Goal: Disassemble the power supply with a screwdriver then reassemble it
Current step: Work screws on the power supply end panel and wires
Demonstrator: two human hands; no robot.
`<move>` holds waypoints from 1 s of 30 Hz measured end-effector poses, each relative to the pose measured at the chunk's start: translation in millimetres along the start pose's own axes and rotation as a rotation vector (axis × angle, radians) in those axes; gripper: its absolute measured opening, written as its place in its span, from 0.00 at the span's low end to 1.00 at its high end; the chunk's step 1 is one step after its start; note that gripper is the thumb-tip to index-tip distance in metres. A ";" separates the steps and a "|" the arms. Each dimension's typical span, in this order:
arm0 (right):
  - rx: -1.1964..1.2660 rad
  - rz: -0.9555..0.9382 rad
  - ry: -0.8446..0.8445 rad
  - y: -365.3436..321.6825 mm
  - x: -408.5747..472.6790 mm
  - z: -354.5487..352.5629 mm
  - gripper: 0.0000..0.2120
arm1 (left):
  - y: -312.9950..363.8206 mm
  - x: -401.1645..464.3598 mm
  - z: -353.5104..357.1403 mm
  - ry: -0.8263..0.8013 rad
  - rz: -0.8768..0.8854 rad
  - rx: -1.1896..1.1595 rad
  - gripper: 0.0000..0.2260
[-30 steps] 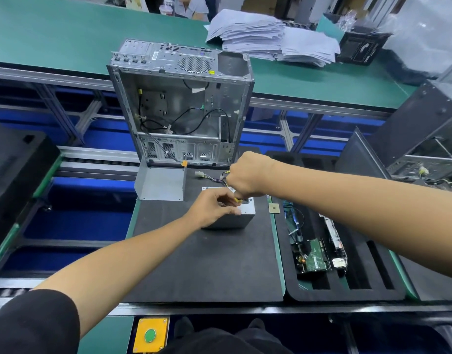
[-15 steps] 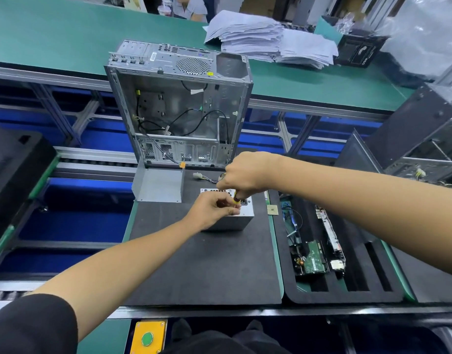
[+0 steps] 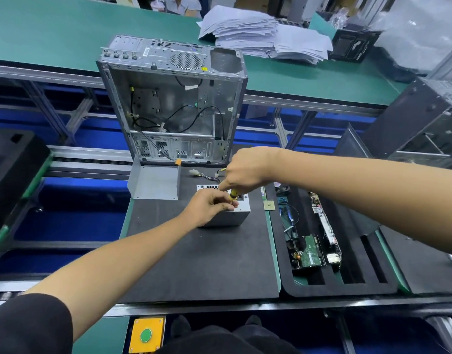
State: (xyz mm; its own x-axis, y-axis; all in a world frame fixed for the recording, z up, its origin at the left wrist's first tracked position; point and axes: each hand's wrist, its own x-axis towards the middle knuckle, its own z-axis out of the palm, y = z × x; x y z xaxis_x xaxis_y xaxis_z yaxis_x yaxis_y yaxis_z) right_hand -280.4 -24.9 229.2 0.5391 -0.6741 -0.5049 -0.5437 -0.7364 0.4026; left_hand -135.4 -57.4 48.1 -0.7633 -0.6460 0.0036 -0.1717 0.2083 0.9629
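A small grey metal power supply sits on the black mat, its coloured wires trailing toward the open computer case. My right hand grips a yellow-handled screwdriver from above, tip down on the supply's top. My left hand rests on the supply's near left side, fingers curled at the screwdriver shaft. The screwdriver tip and the screw are hidden by my fingers.
A bent grey metal cover stands left of the supply. A small square chip lies at the mat's right edge. A black foam tray to the right holds circuit boards. Paper stacks lie on the far green bench.
Both hands stay on the power supply and screwdriver; my left fingers have shifted slightly closer around the shaft. The view has tilted a little.
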 end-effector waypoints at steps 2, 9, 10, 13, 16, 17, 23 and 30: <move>0.102 0.182 -0.062 -7.4 3.6 1.2 0.13 | -0.1 -2.0 -0.7 -0.007 0.007 0.003 0.06; 0.026 0.162 0.004 -3.8 -2.1 0.3 0.15 | -0.2 -1.5 -0.7 -0.010 0.003 0.053 0.05; -0.017 0.067 0.037 0.2 -3.5 -0.6 0.12 | 0.0 -1.7 -0.8 -0.012 0.003 0.053 0.05; -0.142 -0.152 0.062 5.4 0.0 -3.4 0.09 | -0.7 -1.5 -1.4 -0.020 0.014 0.080 0.02; -0.015 0.051 -0.004 0.7 2.4 -1.9 0.09 | 0.3 -2.2 -2.2 -0.028 -0.019 0.013 0.04; 0.034 0.146 -0.047 -1.1 3.1 -1.2 0.12 | 1.5 -3.0 -2.2 -0.026 -0.025 -0.007 0.06; 0.092 0.307 -0.096 -9.3 6.5 1.0 0.19 | -0.4 -1.0 0.5 0.001 -0.037 -0.034 0.03; -0.086 -0.150 -0.028 9.9 2.9 -8.6 0.13 | 0.3 0.2 -2.1 -0.008 -0.035 -0.005 0.02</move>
State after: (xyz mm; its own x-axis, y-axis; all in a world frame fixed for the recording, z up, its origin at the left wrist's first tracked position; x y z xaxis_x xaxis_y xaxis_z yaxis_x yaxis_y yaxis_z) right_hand -278.6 -34.6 238.3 0.5912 -0.5550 -0.5852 -0.4003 -0.8318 0.3845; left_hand -134.3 -59.1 49.0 -0.7615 -0.6474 -0.0325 -0.1955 0.1815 0.9638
